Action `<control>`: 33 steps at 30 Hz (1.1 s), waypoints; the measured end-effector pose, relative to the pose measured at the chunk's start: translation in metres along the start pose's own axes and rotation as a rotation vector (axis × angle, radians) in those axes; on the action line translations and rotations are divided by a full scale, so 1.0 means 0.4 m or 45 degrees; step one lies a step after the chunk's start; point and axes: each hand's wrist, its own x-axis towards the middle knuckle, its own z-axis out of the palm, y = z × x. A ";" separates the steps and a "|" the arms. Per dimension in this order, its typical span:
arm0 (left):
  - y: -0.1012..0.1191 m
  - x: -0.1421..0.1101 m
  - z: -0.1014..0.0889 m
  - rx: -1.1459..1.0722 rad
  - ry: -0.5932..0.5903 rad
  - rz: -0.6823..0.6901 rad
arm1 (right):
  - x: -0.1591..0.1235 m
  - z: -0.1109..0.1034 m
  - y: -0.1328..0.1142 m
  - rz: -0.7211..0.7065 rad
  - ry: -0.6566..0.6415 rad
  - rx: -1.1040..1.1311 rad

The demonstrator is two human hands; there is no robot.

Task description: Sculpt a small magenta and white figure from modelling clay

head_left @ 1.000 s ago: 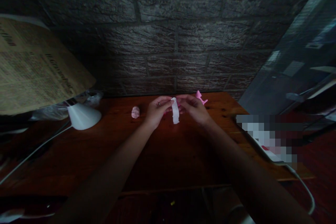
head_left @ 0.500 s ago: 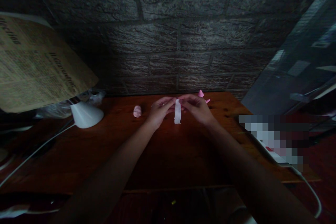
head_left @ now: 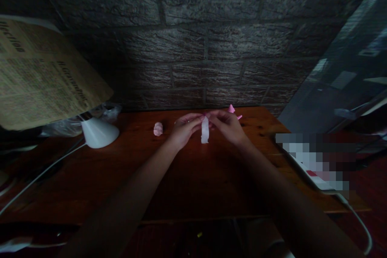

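Note:
A narrow white paper strip hangs down between my two hands, its top end pinched at the fingertips. My left hand is closed on it from the left, thumb and fingers together. From the right, my right hand pinches the same end, and the fingers of both hands nearly meet. Whatever lies behind the fingers is hidden. Left of my left hand, a crumpled pale pink lump rests on the wooden table. Behind my right hand shows part of a bright pink object with a pointed tip.
A lamp with a white base and a newsprint shade stands at the left, beside clear plastic wrapping. On the right edge lies a blurred white device with a white cable. A brick wall backs the table.
The view has shifted slightly, so things sit a little further right. Both hands keep their pinch on the paper strip, with its top end a touch lower between the fingertips.

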 end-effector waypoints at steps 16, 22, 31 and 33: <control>-0.001 0.001 -0.005 -0.033 -0.041 -0.018 | 0.002 -0.003 0.000 -0.032 -0.001 0.012; 0.002 -0.003 -0.006 -0.012 -0.067 -0.052 | 0.001 -0.003 -0.002 -0.058 0.009 0.003; 0.011 0.000 -0.001 -0.146 -0.004 -0.110 | 0.004 -0.007 0.017 -0.143 -0.104 0.044; 0.015 -0.001 0.002 -0.163 0.015 -0.126 | 0.001 -0.005 0.014 -0.205 -0.129 -0.007</control>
